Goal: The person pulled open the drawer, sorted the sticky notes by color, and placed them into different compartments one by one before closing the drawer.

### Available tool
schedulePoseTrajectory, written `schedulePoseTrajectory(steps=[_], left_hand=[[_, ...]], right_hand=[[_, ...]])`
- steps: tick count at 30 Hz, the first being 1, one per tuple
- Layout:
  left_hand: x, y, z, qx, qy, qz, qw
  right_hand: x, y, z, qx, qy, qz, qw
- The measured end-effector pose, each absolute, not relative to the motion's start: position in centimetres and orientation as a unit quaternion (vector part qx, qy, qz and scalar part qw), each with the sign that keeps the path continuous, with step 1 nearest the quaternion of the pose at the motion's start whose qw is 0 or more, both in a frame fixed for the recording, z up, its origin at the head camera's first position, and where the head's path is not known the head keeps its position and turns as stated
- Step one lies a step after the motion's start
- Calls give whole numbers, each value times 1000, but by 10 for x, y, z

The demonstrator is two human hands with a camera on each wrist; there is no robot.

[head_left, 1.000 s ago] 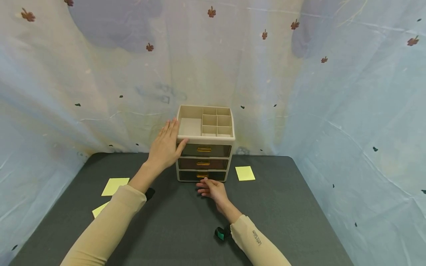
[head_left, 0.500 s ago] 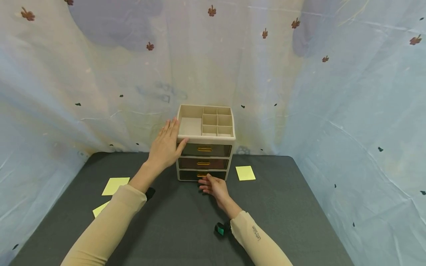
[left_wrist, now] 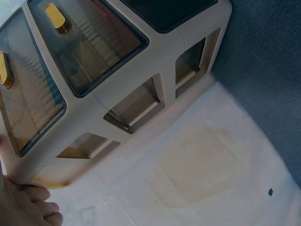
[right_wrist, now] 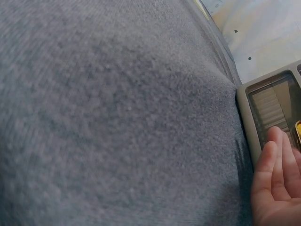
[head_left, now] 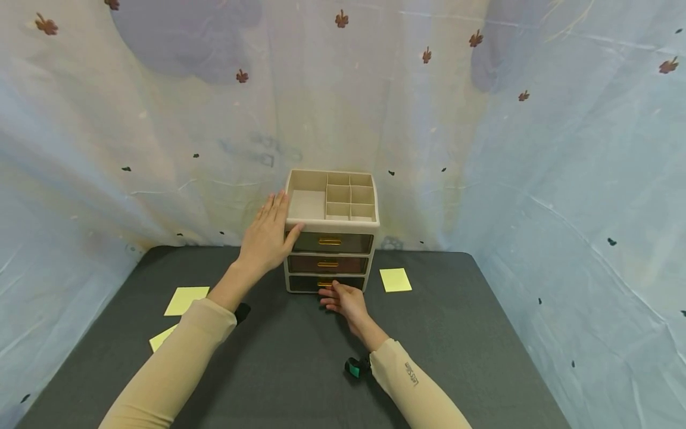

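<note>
Hiding part of a yellow note, the left sleeve lies nearest; the right hand partly covers the bottom handle, its hold impossible to tell; the left hand, straight-fingered, rests against the drawer cabinet at the far end of the table

A creased fabric sheet in pale blue and cream hangs behind the far edge and along both sides of a dark grey tabletop with rounded far corners. Brown leaf motifs and mauve patches mark the sheet's upper part under soft light.
</note>
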State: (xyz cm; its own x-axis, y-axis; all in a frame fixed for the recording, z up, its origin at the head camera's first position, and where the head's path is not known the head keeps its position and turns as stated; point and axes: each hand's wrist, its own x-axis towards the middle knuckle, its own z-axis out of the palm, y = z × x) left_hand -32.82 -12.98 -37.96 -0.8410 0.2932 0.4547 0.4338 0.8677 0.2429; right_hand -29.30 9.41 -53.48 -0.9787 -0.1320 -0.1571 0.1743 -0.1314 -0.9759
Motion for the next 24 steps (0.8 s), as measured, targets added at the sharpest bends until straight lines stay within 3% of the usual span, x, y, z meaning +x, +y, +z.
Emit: schedulePoseTrajectory(steps=[24], left_hand=[[-328,-130,-379,-192,-945,-172,200]], right_hand=[[-283,97,-533,12,665,-739,109]])
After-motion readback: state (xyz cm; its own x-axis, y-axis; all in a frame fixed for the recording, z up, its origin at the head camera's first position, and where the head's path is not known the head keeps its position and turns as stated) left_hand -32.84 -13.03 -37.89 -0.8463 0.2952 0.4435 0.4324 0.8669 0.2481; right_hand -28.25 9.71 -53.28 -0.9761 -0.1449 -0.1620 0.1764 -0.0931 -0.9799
